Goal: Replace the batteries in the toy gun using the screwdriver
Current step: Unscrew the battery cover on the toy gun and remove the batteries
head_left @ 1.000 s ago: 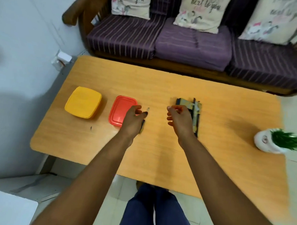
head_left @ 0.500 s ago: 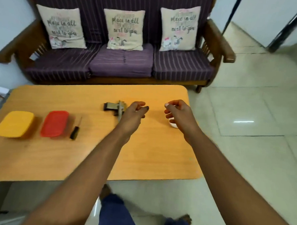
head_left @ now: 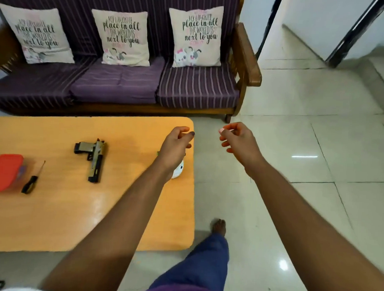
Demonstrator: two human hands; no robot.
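Note:
The toy gun (head_left: pixel 93 157), tan and black, lies flat on the orange table (head_left: pixel 73 217). To its left lies the screwdriver (head_left: pixel 32 179) with a black handle. My left hand (head_left: pixel 175 144) hovers over the table's right edge with loosely curled fingers and holds nothing. My right hand (head_left: pixel 237 140) hangs over the floor right of the table, fingers loosely curled, empty. Both hands are well to the right of the gun.
A red lidded box (head_left: pixel 3 172) sits at the table's left. A small white pot (head_left: pixel 178 170) stands under my left wrist by the table's right edge. A purple sofa (head_left: pixel 123 85) with three cushions stands behind. Tiled floor (head_left: pixel 308 128) lies to the right.
My view has swung right, so the table and its objects slid left. Both hands stay raised and empty, now over the table's right edge and the floor; the yellow box left the view.

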